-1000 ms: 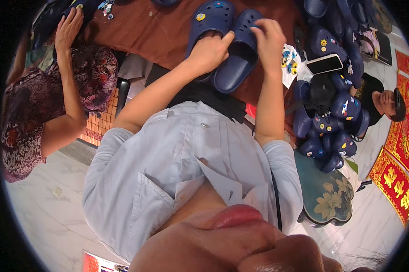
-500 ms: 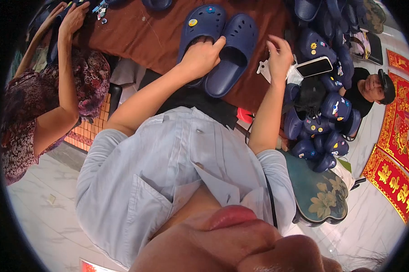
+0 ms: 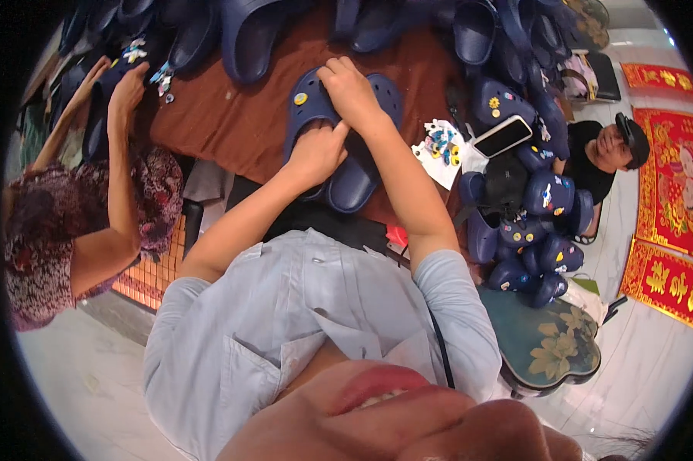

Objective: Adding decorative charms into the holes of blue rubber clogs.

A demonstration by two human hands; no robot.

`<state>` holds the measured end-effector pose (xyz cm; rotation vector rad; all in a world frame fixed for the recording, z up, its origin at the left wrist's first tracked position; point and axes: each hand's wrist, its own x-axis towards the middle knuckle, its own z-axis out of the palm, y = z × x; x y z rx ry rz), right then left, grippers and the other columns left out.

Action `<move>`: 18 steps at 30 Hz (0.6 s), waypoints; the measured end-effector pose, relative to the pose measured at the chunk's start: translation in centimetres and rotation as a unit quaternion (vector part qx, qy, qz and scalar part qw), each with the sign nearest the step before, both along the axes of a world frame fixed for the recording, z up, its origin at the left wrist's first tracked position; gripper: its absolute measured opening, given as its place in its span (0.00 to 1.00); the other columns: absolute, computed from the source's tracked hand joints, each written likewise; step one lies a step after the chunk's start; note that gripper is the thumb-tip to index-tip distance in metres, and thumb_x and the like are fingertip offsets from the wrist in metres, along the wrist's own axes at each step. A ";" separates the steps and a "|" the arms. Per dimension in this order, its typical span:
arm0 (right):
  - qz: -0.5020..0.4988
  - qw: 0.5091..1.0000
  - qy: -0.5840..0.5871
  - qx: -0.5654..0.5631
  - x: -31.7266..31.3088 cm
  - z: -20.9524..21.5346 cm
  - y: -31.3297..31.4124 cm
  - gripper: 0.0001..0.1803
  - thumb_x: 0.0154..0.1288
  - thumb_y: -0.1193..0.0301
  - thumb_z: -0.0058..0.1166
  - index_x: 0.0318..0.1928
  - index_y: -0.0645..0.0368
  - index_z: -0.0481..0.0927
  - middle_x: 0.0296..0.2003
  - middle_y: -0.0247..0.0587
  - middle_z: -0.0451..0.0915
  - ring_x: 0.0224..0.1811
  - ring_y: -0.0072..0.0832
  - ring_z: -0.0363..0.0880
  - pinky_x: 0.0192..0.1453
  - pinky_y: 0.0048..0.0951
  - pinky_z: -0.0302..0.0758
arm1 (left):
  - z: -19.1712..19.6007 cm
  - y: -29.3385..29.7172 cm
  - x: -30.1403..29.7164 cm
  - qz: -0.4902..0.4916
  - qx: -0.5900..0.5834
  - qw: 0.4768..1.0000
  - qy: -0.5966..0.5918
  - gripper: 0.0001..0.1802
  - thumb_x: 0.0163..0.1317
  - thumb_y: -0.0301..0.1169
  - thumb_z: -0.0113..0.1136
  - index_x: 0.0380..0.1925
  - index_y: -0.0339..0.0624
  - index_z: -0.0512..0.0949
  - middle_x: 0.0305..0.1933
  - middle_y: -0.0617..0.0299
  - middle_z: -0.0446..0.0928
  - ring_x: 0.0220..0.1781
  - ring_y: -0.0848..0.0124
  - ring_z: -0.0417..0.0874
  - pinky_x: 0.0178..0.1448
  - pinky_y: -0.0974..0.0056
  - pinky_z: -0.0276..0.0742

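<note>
A pair of navy clogs lies on the brown cloth in front of me. My left hand (image 3: pixel 315 156) has its fingers inside the opening of the left clog (image 3: pixel 304 114), with the thumb outside. A round yellow charm (image 3: pixel 300 99) sits on that clog's upper. My right hand (image 3: pixel 348 91) presses on the same upper near the toe, fingers bent and close together; whatever is under the fingertips is hidden. The right clog (image 3: pixel 352 184) lies alongside, partly behind my right wrist. Several small charms (image 3: pixel 443 146) lie on white paper to the right.
More navy clogs (image 3: pixel 253 46) line the table's far side, with decorated ones (image 3: pixel 550 192) piled at right beside a phone (image 3: pixel 503 137). At left, a co-worker's hands (image 3: pixel 127 88) are at another clog. A dark stool (image 3: pixel 542 338) stands at lower right.
My right hand has moved left from beside the clogs onto the left clog's upper, covering its blue charm. My left hand stays in the clog. The white paper's charms now show.
</note>
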<state>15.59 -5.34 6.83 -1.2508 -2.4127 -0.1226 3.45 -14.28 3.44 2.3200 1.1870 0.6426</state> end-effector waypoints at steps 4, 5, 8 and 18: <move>0.036 0.980 0.163 -0.107 0.9 0.3 -0.1 0.07 0.53 0.77 0.61 0.34 0.61 0.78 0.35 0.46 0.77 0.45 0.46 0.77 0.47 0.43 0.76 | 0.2 0.3 -0.2 0.024 -0.007 1.000 0.006 0.33 0.56 0.30 0.63 0.62 0.40 0.64 0.35 0.40 0.78 0.40 0.42 0.80 0.44 0.43 0.77; 0.053 0.971 0.202 -0.116 1.0 0.7 0.0 0.11 0.49 0.78 0.65 0.34 0.60 0.78 0.34 0.47 0.77 0.42 0.48 0.77 0.46 0.44 0.74 | 0.2 0.3 -0.1 0.016 0.003 1.000 -0.015 0.33 0.55 0.28 0.62 0.62 0.40 0.65 0.36 0.40 0.77 0.42 0.42 0.79 0.46 0.44 0.77; 0.062 0.962 0.200 -0.175 1.0 2.2 0.1 0.11 0.50 0.78 0.66 0.34 0.61 0.79 0.35 0.48 0.79 0.42 0.48 0.77 0.47 0.45 0.73 | 0.6 0.3 0.1 0.013 0.006 0.999 -0.029 0.33 0.54 0.28 0.62 0.62 0.39 0.65 0.40 0.39 0.77 0.42 0.42 0.79 0.46 0.44 0.77; 0.092 0.913 0.138 -0.372 -2.4 1.7 -0.4 0.09 0.58 0.83 0.56 0.39 0.61 0.74 0.35 0.49 0.78 0.39 0.43 0.78 0.42 0.37 0.75 | -0.8 0.1 -0.3 -0.009 0.033 0.997 -0.071 0.30 0.52 0.27 0.65 0.57 0.37 0.68 0.49 0.38 0.74 0.48 0.40 0.76 0.51 0.43 0.75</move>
